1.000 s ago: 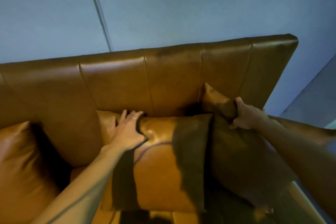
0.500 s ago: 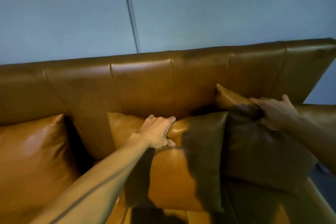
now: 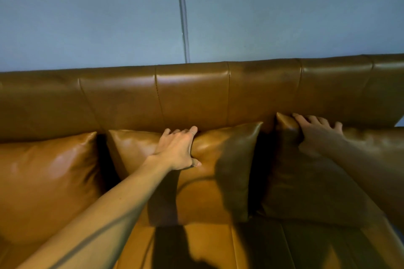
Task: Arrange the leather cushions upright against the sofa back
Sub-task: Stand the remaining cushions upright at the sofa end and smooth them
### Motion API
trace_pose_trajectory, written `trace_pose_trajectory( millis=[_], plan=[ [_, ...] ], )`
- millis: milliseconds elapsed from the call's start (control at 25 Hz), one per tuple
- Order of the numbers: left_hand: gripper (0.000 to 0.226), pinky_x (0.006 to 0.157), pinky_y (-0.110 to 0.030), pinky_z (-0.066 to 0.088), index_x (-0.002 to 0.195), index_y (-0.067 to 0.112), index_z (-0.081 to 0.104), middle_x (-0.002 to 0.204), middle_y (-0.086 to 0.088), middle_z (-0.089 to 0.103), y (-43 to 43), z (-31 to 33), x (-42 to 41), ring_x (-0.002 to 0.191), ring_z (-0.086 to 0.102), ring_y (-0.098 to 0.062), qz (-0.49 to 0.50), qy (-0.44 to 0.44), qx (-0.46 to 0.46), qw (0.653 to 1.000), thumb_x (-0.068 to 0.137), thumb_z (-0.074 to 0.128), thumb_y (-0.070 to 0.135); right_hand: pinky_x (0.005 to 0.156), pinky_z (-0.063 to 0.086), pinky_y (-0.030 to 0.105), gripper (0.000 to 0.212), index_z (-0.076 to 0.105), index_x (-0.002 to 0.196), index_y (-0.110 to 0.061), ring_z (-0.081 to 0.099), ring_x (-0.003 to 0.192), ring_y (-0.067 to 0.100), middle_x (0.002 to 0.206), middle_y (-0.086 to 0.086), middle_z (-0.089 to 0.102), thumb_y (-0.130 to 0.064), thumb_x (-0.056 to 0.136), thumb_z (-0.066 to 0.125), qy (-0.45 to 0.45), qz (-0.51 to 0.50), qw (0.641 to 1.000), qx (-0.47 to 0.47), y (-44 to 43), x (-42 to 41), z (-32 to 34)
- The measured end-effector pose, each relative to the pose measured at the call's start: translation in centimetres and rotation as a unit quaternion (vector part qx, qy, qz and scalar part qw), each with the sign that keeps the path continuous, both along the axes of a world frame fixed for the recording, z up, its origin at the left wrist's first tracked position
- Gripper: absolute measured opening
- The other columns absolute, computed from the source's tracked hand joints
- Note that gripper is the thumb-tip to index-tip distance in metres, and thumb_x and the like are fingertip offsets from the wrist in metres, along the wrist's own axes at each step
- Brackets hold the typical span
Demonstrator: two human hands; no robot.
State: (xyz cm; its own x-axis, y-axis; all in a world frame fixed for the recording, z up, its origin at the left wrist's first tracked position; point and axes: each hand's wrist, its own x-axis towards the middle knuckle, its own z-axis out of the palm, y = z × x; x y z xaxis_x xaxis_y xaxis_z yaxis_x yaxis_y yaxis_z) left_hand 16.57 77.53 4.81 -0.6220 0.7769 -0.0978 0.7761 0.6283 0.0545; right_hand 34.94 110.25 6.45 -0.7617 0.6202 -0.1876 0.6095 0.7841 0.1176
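Note:
Three tan leather cushions stand along the sofa back (image 3: 192, 91). My left hand (image 3: 178, 150) grips the top edge of the middle cushion (image 3: 207, 181), fingers behind it and thumb on its front. My right hand (image 3: 314, 131) lies over the top edge of the right cushion (image 3: 306, 181), which sits in shadow and leans against the back. The left cushion (image 3: 48, 177) stands upright at the far left, untouched. A narrow dark gap separates the middle and right cushions.
The sofa seat (image 3: 209, 244) runs along the bottom of the view, with my shadow across it. A grey-blue wall (image 3: 87, 17) with a vertical seam rises behind the sofa.
My left hand closed on the middle cushion's top edge and raised it upright against the back. My right hand pushed the right cushion's top back. The view swung left, showing more of the left cushion.

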Motion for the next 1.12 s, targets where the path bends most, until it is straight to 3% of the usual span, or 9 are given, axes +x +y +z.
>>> trace_pose_trajectory(
  millis=[160, 360, 600, 760, 1040, 1120],
  plan=[
    [0.111, 0.11, -0.052, 0.024, 0.152, 0.034, 0.02, 0.147, -0.006, 0.048, 0.3, -0.1, 0.1, 0.136, 0.04, -0.032, -0.002, -0.038, -0.025, 0.999, 0.063, 0.074, 0.073, 0.106, 0.03, 0.062, 0.094, 0.009, 0.15, -0.031, 0.038, 0.132, 0.036, 0.143, 0.011, 0.042, -0.036, 0.076, 0.067, -0.009, -0.003, 1.0, 0.015, -0.9, 0.6, -0.5],
    [0.094, 0.094, -0.041, 0.045, 0.151, 0.032, 0.033, 0.129, -0.008, 0.065, 1.3, -0.2, 0.7, 0.117, 0.059, -0.034, 0.013, -0.008, 0.022, 1.0, 0.073, 0.075, 0.063, 0.103, 0.036, 0.053, 0.075, 0.021, 0.149, -0.033, 0.046, 0.125, 0.026, 0.136, 0.001, 0.05, -0.042, 0.086, 0.06, 0.005, 0.118, 0.989, 0.088, 0.1, 2.4, -0.2],
    [0.086, 0.087, -0.041, 0.046, 0.145, 0.035, 0.041, 0.126, -0.005, 0.067, 4.1, 1.1, 2.0, 0.115, 0.06, -0.032, -0.03, -0.006, 0.043, 0.999, 0.071, 0.077, 0.063, 0.1, 0.032, 0.043, 0.066, 0.017, 0.149, -0.037, 0.042, 0.127, 0.016, 0.137, -0.007, 0.05, -0.039, 0.092, 0.05, -0.064, 0.183, 0.967, 0.165, 2.6, 3.9, 2.5],
    [0.085, 0.081, -0.038, 0.045, 0.144, 0.033, 0.04, 0.121, -0.007, 0.068, 6.7, -0.4, 3.9, 0.112, 0.062, -0.034, -0.021, 0.003, 0.018, 1.0, 0.072, 0.075, 0.063, 0.107, 0.029, 0.046, 0.082, 0.012, 0.152, -0.034, 0.035, 0.133, 0.019, 0.146, -0.005, 0.039, -0.049, 0.085, 0.058, -0.109, 0.16, 0.972, 0.133, 2.9, 4.3, 1.5],
    [0.084, 0.08, -0.037, 0.046, 0.145, 0.035, 0.043, 0.123, -0.005, 0.068, 6.5, -0.4, 2.4, 0.113, 0.062, -0.032, 0.003, 0.003, 0.051, 0.999, 0.073, 0.073, 0.066, 0.11, 0.023, 0.059, 0.112, 0.003, 0.151, -0.038, 0.025, 0.141, 0.031, 0.154, 0.004, 0.027, -0.058, 0.066, 0.073, -0.067, 0.081, 0.994, 0.033, 4.5, 4.2, 0.3],
    [0.091, 0.088, -0.04, 0.046, 0.146, 0.036, 0.039, 0.127, -0.004, 0.066, 6.4, -0.7, 2.3, 0.115, 0.06, -0.032, 0.0, -0.021, 0.041, 0.999, 0.069, 0.074, 0.069, 0.111, 0.022, 0.06, 0.119, -0.003, 0.151, -0.04, 0.022, 0.144, 0.032, 0.157, 0.006, 0.024, -0.06, 0.064, 0.075, -0.056, 0.061, 0.996, 0.028, 4.9, 4.7, -0.6]
  ],
)
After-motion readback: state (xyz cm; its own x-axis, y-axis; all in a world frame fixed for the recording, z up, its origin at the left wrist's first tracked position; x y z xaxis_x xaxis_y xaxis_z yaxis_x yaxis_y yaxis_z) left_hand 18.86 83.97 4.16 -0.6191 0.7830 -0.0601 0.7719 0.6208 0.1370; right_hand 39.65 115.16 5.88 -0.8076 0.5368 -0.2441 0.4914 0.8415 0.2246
